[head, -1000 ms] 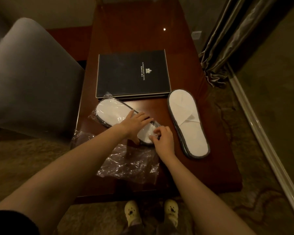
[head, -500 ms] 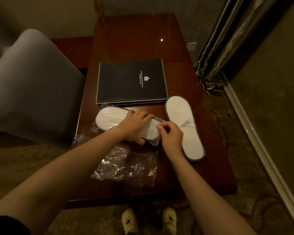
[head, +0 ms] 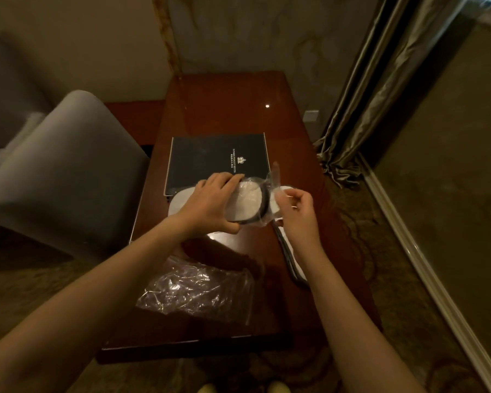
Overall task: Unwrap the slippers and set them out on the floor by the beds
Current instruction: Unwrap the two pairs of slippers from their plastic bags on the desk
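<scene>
Lifted now: the wrapped slipper [head: 248, 201], flat on the surface [head: 233, 117] a moment ago, is held up off the wood, just in front of the black folder [head: 210, 163] & overlapping its near edge. Left hand [head: 210, 205] grips the slipper's middle, fingers [head: 224, 180] wrapped over the top, thumb under the near edge. Right hand [head: 296, 214] has come up too, just right of the slipper, thumb & forefinger pressed together on the clear plastic wrap [head: 274, 188], pulling a flap of it up past the folder's right corner. The wrap is bunched round the slipper's dark-rimmed end; whether that end is already free of the plastic, can't tell.

2nd slipper [head: 291, 259], unwrapped, white w/ dark rim, lies on the surface right of the folder's near corner, mostly hidden behind the right hand & wrist. An empty plastic bag [head: 196, 290], crumpled, lies on the surface well nearer than the folder, under the left forearm.

Grey armchair [head: 68, 171] stands left of the folder, off the surface. Curtain [head: 374, 89] hangs to the folder's right, beyond the surface edge. Patterned carpet [head: 366, 251] shows right of the surface. Light-coloured shoes [head: 278, 388] peek in at the bottom edge.
</scene>
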### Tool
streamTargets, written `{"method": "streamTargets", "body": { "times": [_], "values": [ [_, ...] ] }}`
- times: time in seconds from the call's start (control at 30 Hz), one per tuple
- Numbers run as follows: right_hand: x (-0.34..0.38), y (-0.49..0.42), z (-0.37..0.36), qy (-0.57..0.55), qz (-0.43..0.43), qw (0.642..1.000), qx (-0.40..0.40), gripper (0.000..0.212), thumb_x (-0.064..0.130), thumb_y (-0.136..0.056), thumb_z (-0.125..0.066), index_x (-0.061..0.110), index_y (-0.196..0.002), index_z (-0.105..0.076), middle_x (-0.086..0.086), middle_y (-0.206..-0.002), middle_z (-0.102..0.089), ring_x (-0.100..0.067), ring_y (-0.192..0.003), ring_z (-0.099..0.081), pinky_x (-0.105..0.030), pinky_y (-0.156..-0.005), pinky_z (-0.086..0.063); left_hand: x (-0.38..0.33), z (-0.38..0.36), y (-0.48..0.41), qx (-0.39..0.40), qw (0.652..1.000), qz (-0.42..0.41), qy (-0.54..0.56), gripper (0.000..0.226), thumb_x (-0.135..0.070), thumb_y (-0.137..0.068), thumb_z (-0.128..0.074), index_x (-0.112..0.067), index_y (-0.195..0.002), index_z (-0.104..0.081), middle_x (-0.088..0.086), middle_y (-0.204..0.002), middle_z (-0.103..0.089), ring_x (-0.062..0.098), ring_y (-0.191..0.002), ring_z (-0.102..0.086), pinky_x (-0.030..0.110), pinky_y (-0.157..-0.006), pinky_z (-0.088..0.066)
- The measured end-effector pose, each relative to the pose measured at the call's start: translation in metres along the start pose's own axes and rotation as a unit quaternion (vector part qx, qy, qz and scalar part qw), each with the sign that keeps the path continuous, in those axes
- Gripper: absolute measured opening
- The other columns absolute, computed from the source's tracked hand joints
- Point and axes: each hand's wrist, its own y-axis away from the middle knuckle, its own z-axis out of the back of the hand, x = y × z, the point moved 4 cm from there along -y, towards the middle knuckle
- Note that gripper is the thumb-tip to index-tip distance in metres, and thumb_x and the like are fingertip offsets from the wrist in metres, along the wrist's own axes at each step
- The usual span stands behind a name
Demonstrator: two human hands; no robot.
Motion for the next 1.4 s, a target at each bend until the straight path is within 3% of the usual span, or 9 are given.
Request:
{"method": "streamTargets", "body": {
  "times": [0.17,0.37,0.53,0.63,0.73,0.9,1.07,1.23,1.4],
  "values": [
    [0.017,0.007,0.013,0.042,0.069,0.996,-0.036,0.018,0.014,-0.085,-0.063,0.03,-0.083,-0.054,0.001,-0.086,-0.064,-0.013,-0.071,-0.065,-0.023,-0.06,-0.055,-0.008,0.016,0.003,-0.001,0.999,0.019,0.049,0.107,-0.054,-0.058,-0.071,-0.019,-0.145,-0.02,0.005,-0.142,-0.036,0.023,-0.129,-0.033,0.042,-0.105,-0.033],
    [-0.01,0.018,0.025,-0.092,-0.117,0.989,-0.012,0.007,0.009,-0.089,-0.058,0.008,-0.096,-0.06,-0.01,-0.089,-0.066,-0.016,-0.071,-0.064,-0.022,-0.059,-0.053,-0.021,0.022,0.016,0.005,0.997,0.02,0.071,0.104,-0.046,-0.06,-0.075,-0.017,-0.145,-0.022,0.006,-0.141,-0.036,0.023,-0.128,-0.034,0.041,-0.104,-0.035],
    [0.028,0.012,0.025,0.095,0.076,0.992,0.034,0.033,0.025,-0.083,-0.066,0.027,-0.112,-0.052,0.016,-0.097,-0.058,-0.002,-0.09,-0.057,-0.012,-0.064,-0.043,-0.026,0.027,0.029,0.007,1.0,-0.01,0.017,0.106,-0.051,-0.061,-0.072,-0.017,-0.146,-0.02,0.005,-0.142,-0.036,0.022,-0.13,-0.033,0.038,-0.106,-0.031],
    [0.051,0.006,0.02,0.178,0.157,0.971,0.033,0.011,0.02,-0.085,-0.064,0.025,-0.095,-0.062,0.017,-0.084,-0.061,-0.009,-0.085,-0.063,-0.014,-0.066,-0.047,-0.034,0.032,0.032,0.003,0.999,-0.022,0.032,0.107,-0.052,-0.06,-0.07,-0.02,-0.147,-0.016,0.003,-0.143,-0.033,0.021,-0.131,-0.031,0.038,-0.107,-0.029],
    [0.064,-0.003,0.031,0.113,0.142,0.983,-0.012,0.014,0.019,-0.086,-0.063,0.029,-0.075,-0.064,0.007,-0.075,-0.067,-0.012,-0.075,-0.066,-0.021,-0.066,-0.055,-0.044,0.038,0.037,0.006,0.998,-0.059,0.024,0.107,-0.054,-0.06,-0.068,-0.021,-0.147,-0.015,0.002,-0.143,-0.032,0.02,-0.13,-0.029,0.037,-0.108,-0.028],
    [0.062,-0.004,0.033,0.137,0.079,0.987,0.013,0.004,0.018,-0.087,-0.061,0.017,-0.087,-0.065,0.001,-0.083,-0.065,-0.012,-0.078,-0.06,-0.027,-0.072,-0.053,-0.05,0.037,0.045,0.017,0.997,-0.072,0.021,0.107,-0.055,-0.061,-0.068,-0.023,-0.148,-0.014,0.002,-0.143,-0.032,0.019,-0.129,-0.029,0.037,-0.108,-0.025],
    [0.085,0.045,0.033,0.254,0.324,0.905,-0.103,0.015,0.018,-0.085,-0.06,0.023,-0.099,-0.056,0.011,-0.093,-0.05,-0.005,-0.083,-0.051,-0.014,-0.069,-0.045,-0.041,0.038,0.053,0.002,0.999,-0.044,0.004,0.108,-0.056,-0.061,-0.068,-0.02,-0.148,-0.014,0.004,-0.143,-0.033,0.021,-0.13,-0.03,0.036,-0.109,-0.026],
    [0.066,0.051,0.003,0.328,0.128,0.928,0.119,0.016,0.031,-0.089,-0.057,0.019,-0.098,-0.054,0.013,-0.074,-0.053,-0.003,-0.066,-0.053,-0.019,-0.057,-0.045,-0.045,0.041,0.05,-0.025,0.999,-0.041,-0.01,0.11,-0.054,-0.061,-0.069,-0.018,-0.148,-0.013,0.007,-0.142,-0.034,0.023,-0.13,-0.031,0.038,-0.107,-0.03],
    [0.081,0.053,-0.003,0.271,0.141,0.947,0.096,0.015,0.024,-0.089,-0.057,0.01,-0.092,-0.061,-0.009,-0.086,-0.065,-0.025,-0.08,-0.063,-0.042,-0.073,-0.054,-0.037,0.037,0.051,-0.038,0.999,-0.028,-0.023,0.115,-0.057,-0.058,-0.069,-0.016,-0.149,-0.011,0.009,-0.144,-0.033,0.026,-0.131,-0.033,0.041,-0.107,-0.032]
  ]
}}
